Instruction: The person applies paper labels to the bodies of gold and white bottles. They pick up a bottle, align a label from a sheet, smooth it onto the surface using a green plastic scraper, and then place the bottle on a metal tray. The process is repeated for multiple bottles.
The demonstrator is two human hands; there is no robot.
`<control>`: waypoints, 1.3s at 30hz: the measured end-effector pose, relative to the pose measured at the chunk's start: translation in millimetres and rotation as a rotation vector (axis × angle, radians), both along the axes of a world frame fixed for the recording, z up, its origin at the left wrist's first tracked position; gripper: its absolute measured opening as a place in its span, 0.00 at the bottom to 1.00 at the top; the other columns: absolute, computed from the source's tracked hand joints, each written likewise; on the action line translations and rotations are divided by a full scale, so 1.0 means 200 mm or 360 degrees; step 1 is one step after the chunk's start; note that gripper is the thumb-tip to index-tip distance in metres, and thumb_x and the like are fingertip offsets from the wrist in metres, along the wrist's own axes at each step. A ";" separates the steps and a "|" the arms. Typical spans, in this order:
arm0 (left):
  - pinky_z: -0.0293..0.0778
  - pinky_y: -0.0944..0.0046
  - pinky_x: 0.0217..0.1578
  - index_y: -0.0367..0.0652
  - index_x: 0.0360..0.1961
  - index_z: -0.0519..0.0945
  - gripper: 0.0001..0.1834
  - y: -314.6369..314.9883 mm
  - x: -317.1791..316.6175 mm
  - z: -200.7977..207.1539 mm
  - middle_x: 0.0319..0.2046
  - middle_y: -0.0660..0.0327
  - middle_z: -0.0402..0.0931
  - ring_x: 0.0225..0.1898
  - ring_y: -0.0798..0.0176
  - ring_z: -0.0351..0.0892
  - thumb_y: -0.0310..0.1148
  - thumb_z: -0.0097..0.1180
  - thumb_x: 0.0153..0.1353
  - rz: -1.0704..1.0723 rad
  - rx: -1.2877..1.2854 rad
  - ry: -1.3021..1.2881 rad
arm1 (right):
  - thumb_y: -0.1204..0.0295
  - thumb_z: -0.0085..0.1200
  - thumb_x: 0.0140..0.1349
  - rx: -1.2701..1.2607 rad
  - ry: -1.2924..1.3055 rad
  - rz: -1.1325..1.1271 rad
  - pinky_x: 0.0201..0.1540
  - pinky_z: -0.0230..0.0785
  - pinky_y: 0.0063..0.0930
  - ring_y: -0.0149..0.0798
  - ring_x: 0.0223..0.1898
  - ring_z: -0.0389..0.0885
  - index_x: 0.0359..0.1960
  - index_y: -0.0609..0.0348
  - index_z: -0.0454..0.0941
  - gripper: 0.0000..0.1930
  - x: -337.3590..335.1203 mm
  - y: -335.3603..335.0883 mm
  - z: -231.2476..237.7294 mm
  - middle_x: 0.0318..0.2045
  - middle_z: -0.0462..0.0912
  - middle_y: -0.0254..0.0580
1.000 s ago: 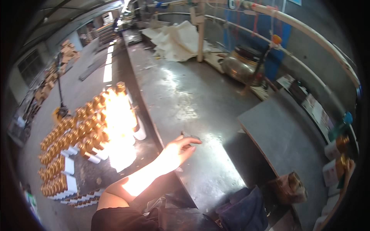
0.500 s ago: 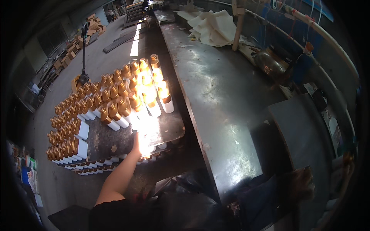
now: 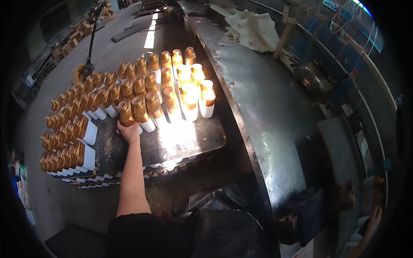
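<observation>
My left hand [image 3: 128, 131] reaches out over a dark tray [image 3: 189, 139], its fingers wrapped round the lower part of a gold-and-white bottle [image 3: 125, 112] at the near edge of a row. Bottles with gold tops and white bases stand upright beside and behind it, including a sunlit bottle [image 3: 207, 99] on the right. At the far right rim, my right hand [image 3: 375, 218] shows dimly with its fingers stretched upward. Pale objects [image 3: 356, 236] lie close to it, too dark to name.
Flat gold-and-white bottles [image 3: 86, 157] fill the tray's left side; more bottles show below it. A long metal table [image 3: 258, 112] runs along the right, bearing crumpled pale sheets [image 3: 254, 30] and a metal pot [image 3: 314, 77]. A yellow pallet jack [image 3: 80, 74] stands behind the tray.
My left hand has moved left and away from me along the tray, from the bright patch to the bottle it now grips. The whole view has shifted slightly.
</observation>
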State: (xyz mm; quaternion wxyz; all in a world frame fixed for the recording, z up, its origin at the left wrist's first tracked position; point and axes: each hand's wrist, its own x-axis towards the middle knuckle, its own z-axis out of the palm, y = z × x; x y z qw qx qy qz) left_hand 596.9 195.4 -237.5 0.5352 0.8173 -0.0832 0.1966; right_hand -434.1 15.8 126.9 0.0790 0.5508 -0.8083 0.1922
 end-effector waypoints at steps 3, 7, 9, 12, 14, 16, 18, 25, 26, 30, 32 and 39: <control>0.73 0.54 0.49 0.32 0.53 0.69 0.36 -0.03 0.02 0.03 0.46 0.47 0.77 0.46 0.47 0.78 0.32 0.70 0.41 -0.0061 -0.0136 0.0195 | 0.56 0.44 0.71 -0.0014 -0.0237 0.0025 0.42 0.68 0.24 0.31 0.45 0.75 0.63 0.57 0.66 0.25 0.17 0.10 0.05 0.56 0.73 0.38; 0.75 0.57 0.44 0.31 0.48 0.72 0.29 0.08 -0.12 0.09 0.40 0.49 0.79 0.40 0.50 0.81 0.30 0.66 0.43 -0.0082 -0.0273 0.0301 | 0.57 0.45 0.71 0.0004 -0.0319 0.0312 0.38 0.65 0.23 0.29 0.41 0.73 0.62 0.55 0.67 0.23 0.32 0.13 0.04 0.53 0.73 0.37; 0.74 0.58 0.43 0.30 0.47 0.72 0.28 0.22 -0.16 0.05 0.40 0.49 0.79 0.40 0.53 0.81 0.30 0.65 0.44 -0.0073 -0.0256 0.0304 | 0.57 0.45 0.71 -0.0140 -0.0408 0.0520 0.40 0.66 0.23 0.29 0.40 0.73 0.61 0.55 0.68 0.22 0.30 0.08 -0.08 0.51 0.74 0.36; 0.72 0.62 0.45 0.31 0.48 0.71 0.27 0.48 -0.33 0.03 0.42 0.51 0.77 0.42 0.56 0.79 0.27 0.64 0.44 -0.0330 -0.0281 0.0318 | 0.58 0.46 0.71 -0.0280 -0.0484 0.0712 0.41 0.68 0.23 0.27 0.39 0.74 0.60 0.56 0.69 0.21 0.51 0.04 -0.24 0.48 0.75 0.35; 0.70 0.66 0.47 0.34 0.51 0.71 0.27 0.55 -0.52 0.11 0.43 0.58 0.76 0.43 0.64 0.77 0.24 0.61 0.46 -0.0738 -0.0432 0.0494 | 0.59 0.47 0.71 -0.0181 -0.0479 0.0732 0.41 0.69 0.23 0.27 0.39 0.75 0.59 0.57 0.70 0.20 0.75 0.11 -0.20 0.44 0.76 0.35; 0.68 0.66 0.50 0.36 0.54 0.69 0.27 0.52 -0.74 0.28 0.48 0.58 0.74 0.48 0.65 0.74 0.28 0.58 0.51 -0.1086 -0.0637 0.0923 | 0.60 0.47 0.70 0.0078 -0.0582 0.0667 0.39 0.69 0.23 0.29 0.41 0.76 0.58 0.58 0.70 0.20 0.96 0.21 -0.15 0.39 0.76 0.36; 0.67 0.64 0.54 0.38 0.59 0.67 0.32 0.32 -0.97 0.40 0.51 0.59 0.72 0.51 0.64 0.72 0.36 0.60 0.52 -0.1525 -0.0693 0.1078 | 0.64 0.48 0.70 -0.0032 -0.0623 0.0707 0.32 0.66 0.20 0.25 0.32 0.74 0.54 0.59 0.73 0.16 1.00 0.27 -0.17 0.30 0.75 0.33; 0.74 0.57 0.53 0.34 0.62 0.63 0.37 -0.42 -1.70 0.87 0.53 0.53 0.73 0.54 0.58 0.76 0.43 0.58 0.56 -0.3008 -0.0698 0.1672 | 0.74 0.52 0.63 0.0038 -0.1159 0.0893 0.30 0.68 0.17 0.24 0.26 0.77 0.48 0.61 0.78 0.13 1.34 0.60 -0.19 0.25 0.81 0.35; 0.75 0.56 0.53 0.33 0.61 0.62 0.32 -0.53 -1.90 0.98 0.53 0.52 0.74 0.53 0.56 0.76 0.40 0.54 0.60 -0.3138 -0.0745 0.1746 | 0.74 0.55 0.61 0.0111 -0.1046 0.0885 0.29 0.68 0.18 0.23 0.27 0.78 0.50 0.60 0.78 0.14 1.37 0.66 -0.20 0.26 0.82 0.35; 0.75 0.56 0.52 0.35 0.60 0.63 0.30 -0.84 -2.42 1.09 0.53 0.50 0.72 0.52 0.56 0.76 0.48 0.45 0.67 -0.3738 -0.0293 0.1631 | 0.69 0.63 0.57 0.0113 -0.0857 0.0901 0.32 0.72 0.24 0.34 0.37 0.84 0.64 0.54 0.66 0.32 1.40 0.75 -0.28 0.37 0.86 0.42; 0.73 0.59 0.52 0.36 0.61 0.61 0.30 -0.84 -2.69 1.20 0.52 0.52 0.71 0.52 0.59 0.75 0.47 0.46 0.67 -0.3639 -0.0044 0.1753 | 0.66 0.64 0.56 0.0122 -0.0909 0.0717 0.36 0.73 0.26 0.36 0.39 0.83 0.67 0.54 0.62 0.36 1.37 0.75 -0.32 0.39 0.85 0.44; 0.74 0.60 0.52 0.40 0.62 0.61 0.32 -0.99 -3.07 1.11 0.50 0.53 0.72 0.52 0.59 0.75 0.52 0.48 0.66 -0.3744 0.0337 0.1687 | 0.53 0.59 0.59 -0.0009 -0.0933 0.0413 0.37 0.73 0.34 0.44 0.34 0.82 0.67 0.64 0.59 0.40 1.22 0.67 -0.48 0.36 0.83 0.49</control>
